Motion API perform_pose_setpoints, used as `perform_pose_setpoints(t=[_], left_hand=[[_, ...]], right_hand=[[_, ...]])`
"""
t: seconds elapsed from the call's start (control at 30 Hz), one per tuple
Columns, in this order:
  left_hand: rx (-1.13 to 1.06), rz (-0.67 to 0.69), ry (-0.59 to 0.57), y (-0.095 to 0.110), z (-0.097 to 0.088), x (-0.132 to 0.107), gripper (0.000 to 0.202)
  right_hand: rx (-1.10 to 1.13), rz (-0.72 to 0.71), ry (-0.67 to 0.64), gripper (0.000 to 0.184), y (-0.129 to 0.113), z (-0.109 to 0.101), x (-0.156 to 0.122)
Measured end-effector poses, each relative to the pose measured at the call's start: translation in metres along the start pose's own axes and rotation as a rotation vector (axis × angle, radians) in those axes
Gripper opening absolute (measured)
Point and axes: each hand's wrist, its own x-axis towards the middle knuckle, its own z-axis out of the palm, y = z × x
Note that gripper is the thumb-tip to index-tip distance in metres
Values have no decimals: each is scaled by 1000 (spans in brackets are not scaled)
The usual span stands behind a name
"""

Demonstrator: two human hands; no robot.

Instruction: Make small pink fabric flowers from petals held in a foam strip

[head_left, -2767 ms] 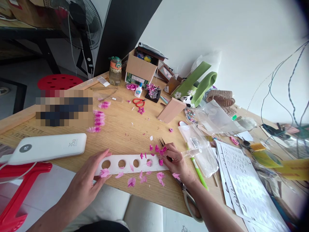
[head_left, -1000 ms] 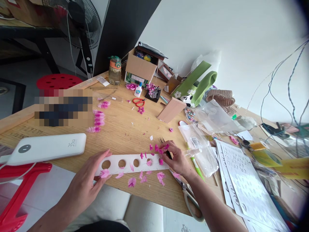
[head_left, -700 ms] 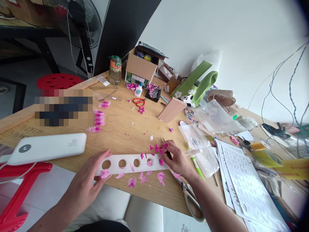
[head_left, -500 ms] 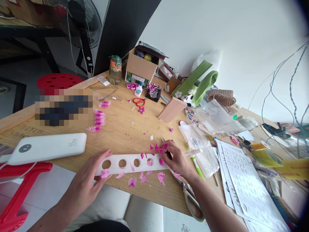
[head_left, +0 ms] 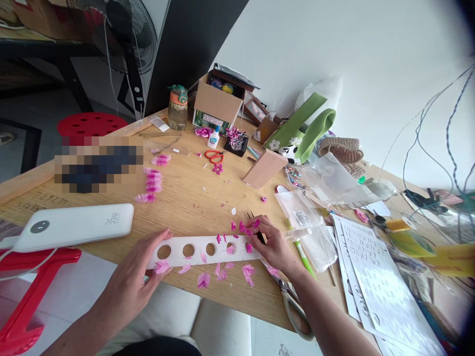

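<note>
A white strip with a row of round holes lies across the near side of the table. My left hand is closed on its left end, fingers on the far edge and thumb on the near one. Pink petal pieces are stuck on and scattered around the strip. Over at its right end, my right hand has its fingers bent around dark tweezers, whose tips point away from me. Small magenta flowers are by those fingertips. Beige-handled scissors lie partly under my right forearm.
A white power bank is at left beside a red frame. Farther back are a glue bottle, red-handled snips, a wooden block and a cardboard box. Plastic bags and patterned sheets lie at right.
</note>
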Motion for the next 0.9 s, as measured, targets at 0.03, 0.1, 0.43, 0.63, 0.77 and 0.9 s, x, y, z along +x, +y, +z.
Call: perform_pose_setpoints(t=[0.03,0.1,0.43,0.63,0.77,0.9], left_hand=[[-1,2,1,0,0,0,54],[-2,2,1,0,0,0,54],[30,43,50,3,0,3,53],[87,66,115,8,1,5,53],[123,75,138,9,4,6,58],[126,96,170,10,4,1,65]], right_hand=[[18,15,5,15,1,0,0],[62,41,18,13,3,-1,0],[150,164,83,17,5,-6,4],[312,292,419,21,-4,-37,-3],[462,275,629,19,-37,-47,-24],[482,258,699,10,-70,-48,-59]])
